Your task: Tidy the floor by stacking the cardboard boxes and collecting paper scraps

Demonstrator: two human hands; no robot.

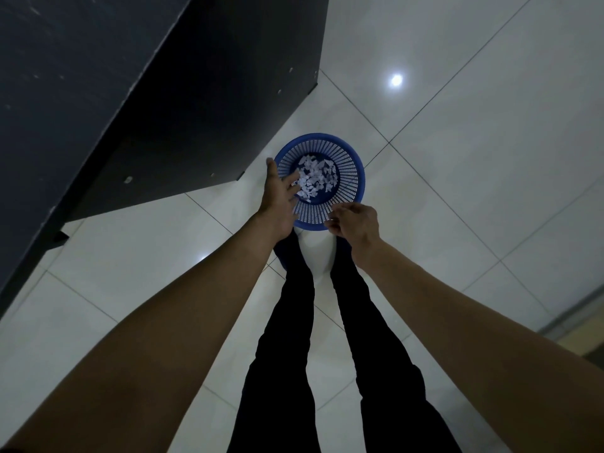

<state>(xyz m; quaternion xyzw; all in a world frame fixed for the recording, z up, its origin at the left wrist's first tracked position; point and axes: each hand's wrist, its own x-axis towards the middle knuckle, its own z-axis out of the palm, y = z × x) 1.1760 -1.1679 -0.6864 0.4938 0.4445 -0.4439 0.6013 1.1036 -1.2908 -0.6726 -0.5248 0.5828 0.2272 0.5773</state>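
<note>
White tiled floor (474,191) held our blue basket (358,178) of paper scraps (315,179) | left hand (277,197) grip released over it | right hand (354,222) fingers curled at rim, grip contents unclear

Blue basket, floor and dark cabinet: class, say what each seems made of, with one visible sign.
Blue basket: likely moulded plastic, shown by its uniform slotted walls.
Floor: glossy ceramic-looking tiles, with grout lines and a lamp reflection.
Dark cabinet: probably matt laminated board, judging by its flat panels and small fixings.
</note>
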